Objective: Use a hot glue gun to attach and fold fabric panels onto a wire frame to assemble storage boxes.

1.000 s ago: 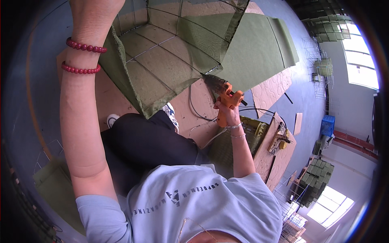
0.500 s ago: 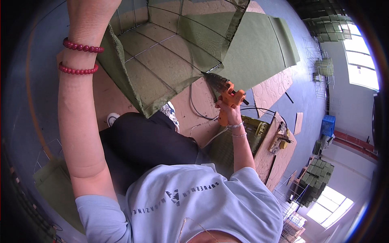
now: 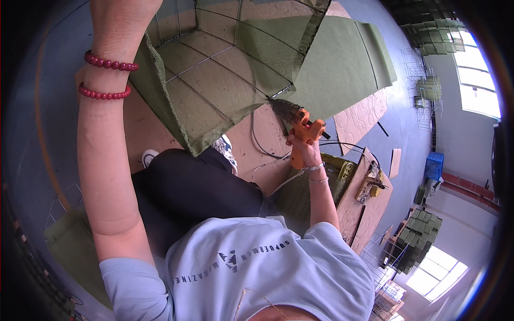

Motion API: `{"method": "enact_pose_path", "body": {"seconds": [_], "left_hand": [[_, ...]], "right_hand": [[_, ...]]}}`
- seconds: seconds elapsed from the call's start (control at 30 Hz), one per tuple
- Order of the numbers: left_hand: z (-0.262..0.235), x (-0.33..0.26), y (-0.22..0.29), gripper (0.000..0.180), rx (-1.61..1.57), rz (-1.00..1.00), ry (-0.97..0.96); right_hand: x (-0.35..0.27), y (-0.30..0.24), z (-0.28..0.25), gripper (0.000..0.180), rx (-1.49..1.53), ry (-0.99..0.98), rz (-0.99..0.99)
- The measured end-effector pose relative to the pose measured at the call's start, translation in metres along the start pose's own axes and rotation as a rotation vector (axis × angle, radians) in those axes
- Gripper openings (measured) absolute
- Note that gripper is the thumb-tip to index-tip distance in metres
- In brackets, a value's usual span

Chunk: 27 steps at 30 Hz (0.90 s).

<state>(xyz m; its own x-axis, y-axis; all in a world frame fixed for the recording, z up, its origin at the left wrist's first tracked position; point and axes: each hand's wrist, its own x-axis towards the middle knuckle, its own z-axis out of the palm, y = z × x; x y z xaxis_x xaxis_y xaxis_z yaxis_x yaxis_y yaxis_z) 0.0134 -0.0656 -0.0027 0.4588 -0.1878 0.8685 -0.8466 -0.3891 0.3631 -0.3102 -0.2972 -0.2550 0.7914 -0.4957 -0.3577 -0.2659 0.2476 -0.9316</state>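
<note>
My right hand (image 3: 306, 152) is wrapped round the glue gun (image 3: 303, 125); can't tell what my left hand (image 3: 127, 18) is doing. Green cloth (image 3: 165, 101) looks floppy, so I'd grab the stiffer wire frame (image 3: 208, 59).

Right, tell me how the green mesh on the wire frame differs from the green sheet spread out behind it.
The green mesh hangs in angled panels on a wire frame; the green sheet lies mostly flat.
The green mesh is see-through in places, while the green sheet looks opaque.
The orange glue gun in the right hand points at a corner of the green mesh, not at the green sheet.
Both are green.
</note>
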Motion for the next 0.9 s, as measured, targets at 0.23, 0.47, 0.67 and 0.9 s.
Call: {"method": "enact_pose_path", "body": {"seconds": [0.23,0.47,0.67,0.9], "left_hand": [[-0.002,-0.002,-0.005,0.016,0.022,0.067,0.033],[0.001,0.002,-0.002,0.016,-0.037,-0.015,0.006],[0.001,-0.001,-0.006,0.016,-0.021,0.071,0.046],[0.003,0.003,0.0,0.017,-0.03,-0.026,-0.005]], "right_hand": [[0.006,-0.003,0.001,0.026,-0.029,0.02,-0.027],[0.008,-0.001,0.0,0.025,-0.026,0.016,-0.015],[0.011,0.006,-0.004,0.027,-0.047,0.051,-0.065],[0.021,0.01,-0.017,0.02,0.019,0.019,-0.071]]}}
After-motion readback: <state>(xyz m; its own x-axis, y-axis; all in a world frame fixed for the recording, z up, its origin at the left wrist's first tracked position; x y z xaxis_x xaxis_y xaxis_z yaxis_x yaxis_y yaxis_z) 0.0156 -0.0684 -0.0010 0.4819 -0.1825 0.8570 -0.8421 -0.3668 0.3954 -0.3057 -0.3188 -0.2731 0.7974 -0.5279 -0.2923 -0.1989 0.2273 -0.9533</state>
